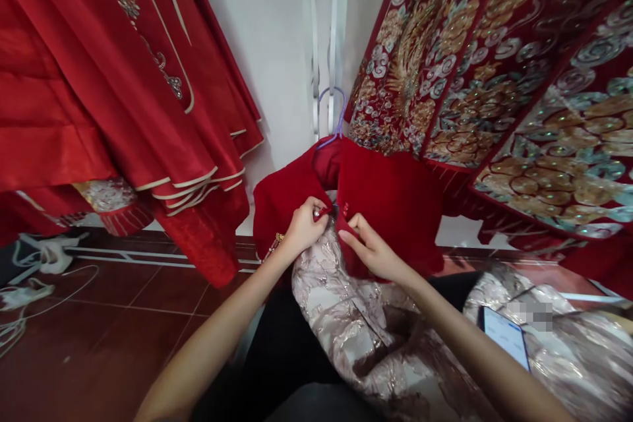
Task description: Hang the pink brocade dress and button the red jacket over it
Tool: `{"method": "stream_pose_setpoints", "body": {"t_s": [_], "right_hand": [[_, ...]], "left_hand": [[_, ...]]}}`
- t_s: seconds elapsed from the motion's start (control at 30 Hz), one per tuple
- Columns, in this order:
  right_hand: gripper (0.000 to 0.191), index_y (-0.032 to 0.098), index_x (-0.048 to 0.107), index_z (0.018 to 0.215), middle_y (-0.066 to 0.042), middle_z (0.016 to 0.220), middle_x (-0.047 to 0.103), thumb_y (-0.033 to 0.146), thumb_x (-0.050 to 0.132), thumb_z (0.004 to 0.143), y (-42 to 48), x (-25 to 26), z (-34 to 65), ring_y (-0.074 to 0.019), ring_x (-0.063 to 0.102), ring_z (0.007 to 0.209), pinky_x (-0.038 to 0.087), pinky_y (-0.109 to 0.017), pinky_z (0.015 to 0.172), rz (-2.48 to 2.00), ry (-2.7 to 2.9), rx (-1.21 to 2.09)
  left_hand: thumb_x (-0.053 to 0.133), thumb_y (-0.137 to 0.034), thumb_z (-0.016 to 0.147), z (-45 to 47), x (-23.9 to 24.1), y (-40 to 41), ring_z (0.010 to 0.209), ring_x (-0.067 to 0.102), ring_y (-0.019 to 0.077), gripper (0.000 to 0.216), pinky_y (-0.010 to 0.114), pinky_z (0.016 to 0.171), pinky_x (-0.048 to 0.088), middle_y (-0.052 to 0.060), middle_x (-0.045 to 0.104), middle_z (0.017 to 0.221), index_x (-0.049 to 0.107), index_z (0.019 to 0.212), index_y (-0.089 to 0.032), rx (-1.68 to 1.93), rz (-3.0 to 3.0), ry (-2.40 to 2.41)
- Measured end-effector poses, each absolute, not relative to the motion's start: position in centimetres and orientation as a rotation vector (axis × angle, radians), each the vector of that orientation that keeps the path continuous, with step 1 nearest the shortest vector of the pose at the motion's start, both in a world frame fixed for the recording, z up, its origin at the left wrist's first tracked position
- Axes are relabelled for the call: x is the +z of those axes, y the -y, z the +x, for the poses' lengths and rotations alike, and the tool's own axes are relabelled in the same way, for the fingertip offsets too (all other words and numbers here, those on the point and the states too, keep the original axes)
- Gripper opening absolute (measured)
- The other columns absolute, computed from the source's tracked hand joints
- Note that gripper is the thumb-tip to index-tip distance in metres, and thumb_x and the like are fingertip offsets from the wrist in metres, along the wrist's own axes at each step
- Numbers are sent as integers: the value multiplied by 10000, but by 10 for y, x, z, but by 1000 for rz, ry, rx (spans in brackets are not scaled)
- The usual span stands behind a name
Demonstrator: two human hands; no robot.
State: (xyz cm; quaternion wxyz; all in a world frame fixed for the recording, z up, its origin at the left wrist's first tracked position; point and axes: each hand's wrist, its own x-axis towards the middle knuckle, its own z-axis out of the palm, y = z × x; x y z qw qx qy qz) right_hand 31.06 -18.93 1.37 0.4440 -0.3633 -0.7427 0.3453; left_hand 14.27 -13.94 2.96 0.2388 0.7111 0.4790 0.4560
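A dark red velvet jacket [395,198] hangs on a lilac hanger [335,115] in front of me. My left hand [302,227] is closed, pinching the left front edge of the jacket at a small button loop. My right hand [368,247] is closed too, pinching the right front edge by its little buttons. The two edges sit close together between my fingers. A pale pink and silver brocade garment [346,316] lies under my hands, across my lap.
Red satin robes with cream trim [123,92] hang at the left. Red garments with heavy gold and silver embroidery [519,79] hang at the right. A phone [505,335] lies on the brocade. White cables [30,283] trail on the dark red tile floor.
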Motion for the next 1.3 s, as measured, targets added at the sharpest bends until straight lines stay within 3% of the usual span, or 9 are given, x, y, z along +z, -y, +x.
{"method": "stream_pose_setpoints", "body": {"t_s": [0.1,0.17,0.27,0.37,0.5,0.57,0.67,0.87,1.3], "right_hand": [[187,247,401,900,18,752,494,430,427,933,198,13,302,-157,525,680,493,-288,688,-909,1857,909],[180,240,425,877,-21,827,506,404,496,902,199,17,300,-187,543,764,499,-352,769,-977,1864,680],[194,219,468,768,-114,1136,467,335,612,826,196,29,304,-258,519,1030,444,-448,941,-981,1766,283],[205,209,474,701,-104,1316,399,276,649,786,190,42,313,-284,474,1172,398,-476,1025,-883,1745,251],[181,214,482,715,-83,1152,518,265,631,804,179,49,316,-234,567,1063,475,-432,963,-747,1778,481],[143,230,536,868,-69,1096,536,287,650,803,174,47,313,-209,583,1034,501,-396,939,-713,1708,587],[334,249,520,1120,-47,1026,570,320,647,819,166,42,308,-174,610,971,524,-350,907,-700,1603,707],[179,214,634,996,-60,1024,621,332,589,870,160,43,310,-185,630,969,539,-355,902,-736,1659,621],[192,224,674,1039,-51,1010,636,237,545,898,166,57,312,-166,645,887,558,-320,832,-858,1792,289]], "left_hand": [[565,-108,665,145,28,144,740,604,161,210,286,716,467,30,653,819,584,854,-198,1268,1925,-1210],[583,-110,680,143,29,149,813,623,172,264,296,767,476,47,674,906,607,928,-198,1314,1913,-1174],[631,-204,743,139,34,157,873,640,193,284,321,824,476,49,688,959,631,1026,-221,1410,1898,-1218],[656,-308,771,139,43,164,855,644,188,275,317,827,478,37,683,916,620,1032,-229,1598,1838,-1293],[667,-295,765,146,52,165,854,640,165,218,293,815,481,22,656,908,556,941,-229,1742,1799,-1254],[652,-250,768,150,51,164,865,641,166,169,293,823,475,17,655,903,548,899,-228,1684,1850,-1240],[623,-208,774,153,44,162,874,643,174,126,299,827,471,20,662,913,561,882,-221,1640,1853,-1243],[604,-195,780,151,45,164,888,646,171,157,295,832,475,16,657,916,536,917,-232,1611,1873,-1193],[581,-155,793,145,52,162,946,631,159,148,302,904,456,21,675,979,590,934,-201,1463,2018,-1161]]}}
